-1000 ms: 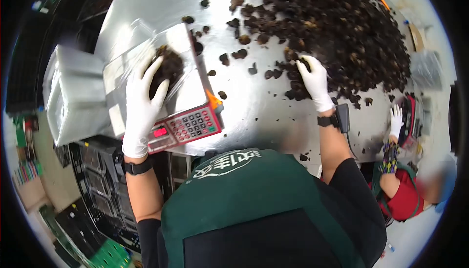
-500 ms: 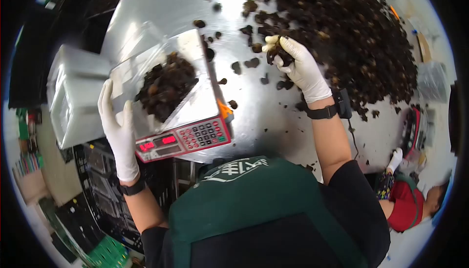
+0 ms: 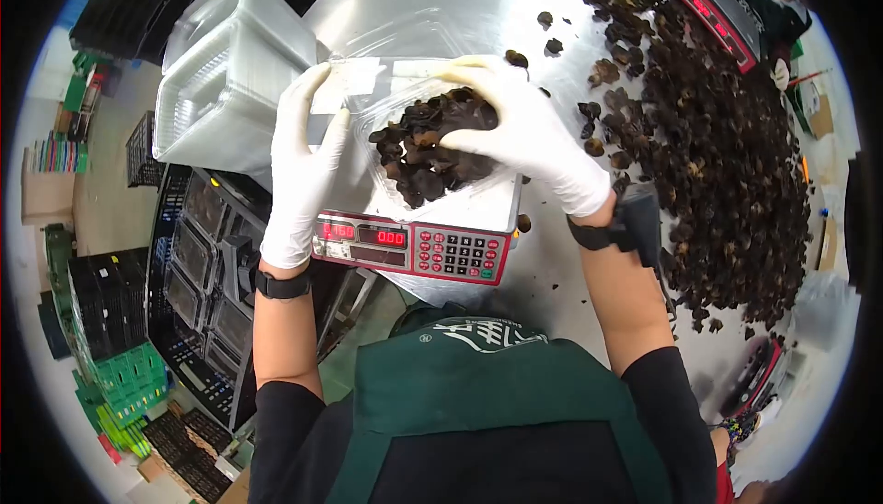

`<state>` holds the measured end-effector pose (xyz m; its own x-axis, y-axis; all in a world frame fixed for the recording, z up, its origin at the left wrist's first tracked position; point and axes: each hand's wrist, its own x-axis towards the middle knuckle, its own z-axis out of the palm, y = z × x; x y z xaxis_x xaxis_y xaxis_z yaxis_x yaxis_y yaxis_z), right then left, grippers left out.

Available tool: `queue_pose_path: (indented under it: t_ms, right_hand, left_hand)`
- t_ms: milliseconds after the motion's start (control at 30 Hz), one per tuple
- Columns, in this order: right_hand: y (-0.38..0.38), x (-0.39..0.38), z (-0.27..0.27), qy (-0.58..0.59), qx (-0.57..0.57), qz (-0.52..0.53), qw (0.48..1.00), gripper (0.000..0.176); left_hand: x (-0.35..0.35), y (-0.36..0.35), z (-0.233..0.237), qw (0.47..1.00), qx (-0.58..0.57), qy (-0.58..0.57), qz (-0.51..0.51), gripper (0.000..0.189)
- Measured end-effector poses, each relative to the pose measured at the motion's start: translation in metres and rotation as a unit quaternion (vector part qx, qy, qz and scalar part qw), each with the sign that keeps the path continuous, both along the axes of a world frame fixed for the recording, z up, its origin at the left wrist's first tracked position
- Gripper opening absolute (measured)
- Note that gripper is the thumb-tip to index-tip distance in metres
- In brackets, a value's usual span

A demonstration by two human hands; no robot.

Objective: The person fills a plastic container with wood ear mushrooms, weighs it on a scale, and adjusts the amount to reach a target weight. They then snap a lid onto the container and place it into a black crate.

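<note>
Your right grip (image 3: 529,131) is spread in a wide curve, thumb and fingers apart, over the right side of the dark mushrooms (image 3: 428,164); whether its fingertips press on any piece, you cannot tell. Your left grip (image 3: 303,168) is open too, thumb and fingers parted, just left of the clear plastic tray (image 3: 402,203) that holds the mushrooms. Both wear white gloves.

The tray sits on the platform of the red-edged digital scale (image 3: 460,253), whose right-hand red readout shows 0.00. Beyond the tray lies a clear lid-like piece (image 3: 405,30). Left of the scale is a stack of clear containers (image 3: 225,90), and below that are black crates (image 3: 198,292).

On the metal table (image 3: 566,269), to your right, a broad mushroom pile (image 3: 727,173) spreads out, with loose pieces near its left edge. Past its far end stands a second red scale (image 3: 717,17), near another person (image 3: 773,7) in dark clothing.
</note>
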<state>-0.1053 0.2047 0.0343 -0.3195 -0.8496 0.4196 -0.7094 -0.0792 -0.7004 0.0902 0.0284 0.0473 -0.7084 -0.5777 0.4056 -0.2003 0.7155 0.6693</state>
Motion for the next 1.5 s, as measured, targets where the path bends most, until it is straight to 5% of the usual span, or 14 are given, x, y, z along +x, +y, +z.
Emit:
queue_pose_path:
  t_ms: [67,133,167,267,433,533,733,1067,1167,1333,1400,1500]
  right_hand:
    - [0.003,-0.007,0.0,-0.062,-0.004,-0.03,0.998,0.047]
    - [0.011,-0.011,0.01,-0.26,0.078,-0.069,0.96,0.043]
    - [0.012,-0.015,0.01,-0.221,0.035,-0.061,0.973,0.035]
    - [0.013,-0.012,0.017,-0.394,0.03,-0.054,0.917,0.033]
    - [0.014,-0.016,0.008,-0.443,0.019,0.002,0.896,0.054]
    - [0.013,-0.017,0.002,-0.522,0.0,0.036,0.852,0.056]
    - [0.015,-0.013,0.009,-0.525,0.012,0.052,0.849,0.051]
    - [-0.01,0.015,0.027,-0.204,0.002,-0.023,0.979,0.03]
    - [-0.026,0.028,0.017,-0.178,-0.029,0.001,0.984,0.029]
    - [-0.039,0.038,-0.002,0.144,-0.029,0.067,0.987,0.037]
    - [-0.032,0.041,-0.002,0.177,0.083,0.051,0.979,0.038]
    - [-0.024,0.042,0.003,0.146,0.041,0.064,0.986,0.041]
  left_hand:
    - [0.0,-0.005,-0.005,1.0,0.009,0.012,0.0,0.046]
    - [-0.002,-0.009,-0.007,1.0,0.014,0.016,0.002,0.044]
    - [-0.002,-0.011,-0.008,1.0,0.014,0.013,0.004,0.043]
    - [-0.004,-0.015,-0.008,1.0,0.017,0.005,0.006,0.042]
    - [-0.006,-0.013,-0.005,1.0,0.011,-0.002,0.003,0.042]
    - [-0.005,-0.015,-0.008,1.0,0.026,-0.001,0.004,0.043]
    - [0.002,-0.013,-0.009,1.0,0.026,-0.001,0.001,0.043]
    - [0.017,-0.013,-0.011,1.0,-0.009,0.007,0.009,0.042]
    - [0.021,-0.013,-0.008,1.0,-0.012,0.004,0.021,0.042]
    - [0.02,-0.016,-0.006,0.999,-0.033,0.011,0.017,0.042]
    - [0.019,-0.017,-0.007,0.999,-0.049,0.003,0.022,0.042]
    - [0.016,-0.015,-0.005,0.999,-0.047,0.004,0.022,0.041]
